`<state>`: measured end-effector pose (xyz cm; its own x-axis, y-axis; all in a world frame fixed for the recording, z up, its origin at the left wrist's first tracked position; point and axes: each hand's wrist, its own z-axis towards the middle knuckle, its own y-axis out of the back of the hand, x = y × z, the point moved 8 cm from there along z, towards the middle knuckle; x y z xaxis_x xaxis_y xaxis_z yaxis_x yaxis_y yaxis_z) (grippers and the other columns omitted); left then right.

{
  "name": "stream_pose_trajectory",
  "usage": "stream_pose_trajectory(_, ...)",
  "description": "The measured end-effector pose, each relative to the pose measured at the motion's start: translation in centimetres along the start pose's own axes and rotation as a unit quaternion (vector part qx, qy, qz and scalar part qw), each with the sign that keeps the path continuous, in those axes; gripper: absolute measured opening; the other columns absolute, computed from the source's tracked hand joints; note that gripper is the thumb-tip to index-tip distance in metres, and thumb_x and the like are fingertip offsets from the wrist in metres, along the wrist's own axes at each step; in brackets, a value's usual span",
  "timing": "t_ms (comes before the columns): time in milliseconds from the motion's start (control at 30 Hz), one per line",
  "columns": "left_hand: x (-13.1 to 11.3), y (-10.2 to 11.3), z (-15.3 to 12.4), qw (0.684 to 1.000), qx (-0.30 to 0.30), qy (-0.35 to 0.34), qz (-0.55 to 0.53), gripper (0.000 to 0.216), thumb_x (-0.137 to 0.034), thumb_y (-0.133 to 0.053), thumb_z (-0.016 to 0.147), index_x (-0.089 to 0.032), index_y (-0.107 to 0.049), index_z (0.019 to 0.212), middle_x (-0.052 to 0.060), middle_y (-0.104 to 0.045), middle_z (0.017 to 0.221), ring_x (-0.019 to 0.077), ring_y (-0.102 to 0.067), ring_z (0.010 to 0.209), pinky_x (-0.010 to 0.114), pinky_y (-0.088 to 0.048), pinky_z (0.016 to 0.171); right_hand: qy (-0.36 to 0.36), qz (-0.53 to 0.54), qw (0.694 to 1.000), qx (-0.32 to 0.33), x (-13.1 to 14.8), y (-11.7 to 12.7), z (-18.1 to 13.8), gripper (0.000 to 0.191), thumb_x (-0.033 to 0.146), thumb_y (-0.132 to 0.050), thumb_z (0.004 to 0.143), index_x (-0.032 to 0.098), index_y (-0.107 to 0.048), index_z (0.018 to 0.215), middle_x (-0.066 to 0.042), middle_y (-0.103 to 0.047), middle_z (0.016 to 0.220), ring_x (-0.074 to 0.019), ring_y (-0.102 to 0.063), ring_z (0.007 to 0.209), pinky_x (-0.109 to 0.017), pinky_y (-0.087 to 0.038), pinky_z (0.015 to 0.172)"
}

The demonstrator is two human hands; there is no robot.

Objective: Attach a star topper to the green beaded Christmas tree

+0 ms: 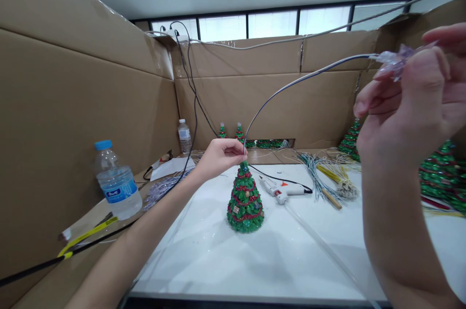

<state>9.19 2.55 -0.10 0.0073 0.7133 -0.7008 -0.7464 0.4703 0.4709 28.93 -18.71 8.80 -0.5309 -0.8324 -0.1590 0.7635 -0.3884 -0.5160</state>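
A small green Christmas tree [245, 202] with red garland stands upright on the white table [225, 255]. My left hand [220, 156] is closed in a pinch on the lower end of a thin grey wire [291, 84], right at the tree's tip. The wire arches up and to the right. My right hand [411, 100], raised near the camera, pinches a clear plastic star [398, 61] at the wire's upper end.
A white glue gun [278, 192] lies behind the tree with its black cord. Bundles of wires [320, 175] and more small trees [442, 173] sit at the right. A water bottle [117, 180] stands on the left ledge, another bottle [184, 136] farther back. Cardboard walls [73, 105] enclose the table.
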Motion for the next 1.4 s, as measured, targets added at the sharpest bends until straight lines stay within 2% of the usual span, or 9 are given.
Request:
stream_pose_trajectory(167,0.2,0.2,0.2,1.000,0.005,0.003,0.006,0.010,-0.021,-0.072,0.070,-0.013,-0.066,0.071,0.003,-0.067,0.071,0.0102,-0.062,0.065,0.022,-0.053,0.064,0.005,0.023,1.000,-0.015,-0.5,0.3,0.3,0.013,0.031,-0.066,0.076,0.028,-0.068,0.088,0.003,-0.041,0.067,-0.0070,-0.043,0.045,-0.014,-0.031,0.023)
stream_pose_trajectory(333,-0.4,0.6,0.1,0.995,-0.001,-0.032,0.096,0.008,-0.019,-0.069,0.073,-0.012,-0.066,0.070,0.003,-0.068,0.071,0.0090,-0.061,0.065,0.020,-0.052,0.064,-0.001,0.011,1.000,-0.010,-0.3,0.0,0.3,0.011,0.030,-0.063,0.077,0.029,-0.067,0.087,0.004,-0.041,0.066,-0.0068,-0.044,0.045,-0.014,-0.031,0.024)
stream_pose_trajectory(767,-0.9,0.0,0.0,0.985,-0.005,-0.069,0.158,0.006,-0.017,-0.065,0.077,-0.012,-0.065,0.073,0.002,-0.069,0.073,0.0108,-0.065,0.068,0.020,-0.052,0.067,0.003,0.046,0.999,0.004,-0.5,-0.1,0.3,0.012,0.023,-0.063,0.079,0.029,-0.069,0.086,0.005,-0.041,0.063,-0.0062,-0.045,0.043,-0.014,-0.032,0.023)
stream_pose_trajectory(1000,-2.3,-0.6,-0.5,0.947,0.009,-0.158,0.278,0.011,-0.013,-0.055,0.083,-0.014,-0.063,0.075,0.002,-0.071,0.076,0.0109,-0.064,0.069,0.020,-0.047,0.067,0.001,0.039,0.999,0.006,-0.1,-0.1,0.1,0.011,0.025,-0.064,0.080,0.029,-0.070,0.088,0.004,-0.040,0.065,-0.0062,-0.045,0.046,-0.013,-0.034,0.025)
stream_pose_trajectory(1133,-2.5,-1.0,-0.6,0.935,0.012,-0.177,0.307,0.012,-0.013,-0.053,0.085,-0.014,-0.064,0.079,0.003,-0.072,0.079,0.0124,-0.065,0.073,0.020,-0.047,0.068,0.003,0.033,0.999,0.011,0.0,-0.2,0.0,0.012,0.024,-0.063,0.081,0.030,-0.070,0.089,0.003,-0.040,0.066,-0.0061,-0.045,0.047,-0.013,-0.036,0.026)
stream_pose_trajectory(1400,-2.0,-0.4,-0.4,0.962,0.016,-0.129,0.239,0.007,-0.013,-0.060,0.081,-0.014,-0.065,0.077,0.001,-0.071,0.075,0.0103,-0.064,0.068,0.020,-0.049,0.068,0.016,0.056,0.998,0.009,-0.3,-0.1,0.3,0.012,0.021,-0.062,0.080,0.027,-0.070,0.088,0.004,-0.040,0.064,-0.0058,-0.044,0.044,-0.013,-0.033,0.023)
